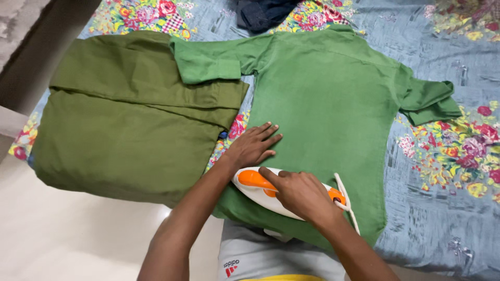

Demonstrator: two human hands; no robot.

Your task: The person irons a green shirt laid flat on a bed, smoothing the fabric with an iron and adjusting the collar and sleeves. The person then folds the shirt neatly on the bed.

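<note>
A green shirt (328,104) lies spread flat, back up, on a floral bedsheet (448,156). My right hand (299,195) grips the handle of a white and orange iron (252,182) resting on the shirt's lower hem area. My left hand (252,145) lies flat, fingers spread, pressing the shirt's left edge just above the iron. The iron's white cord (346,200) trails off to the right of my wrist.
A folded olive-green garment (125,125) sits to the left, its edge under the shirt's left sleeve (208,60). A dark cloth (263,13) lies at the top. The bed's edge and pale floor (67,239) are at lower left.
</note>
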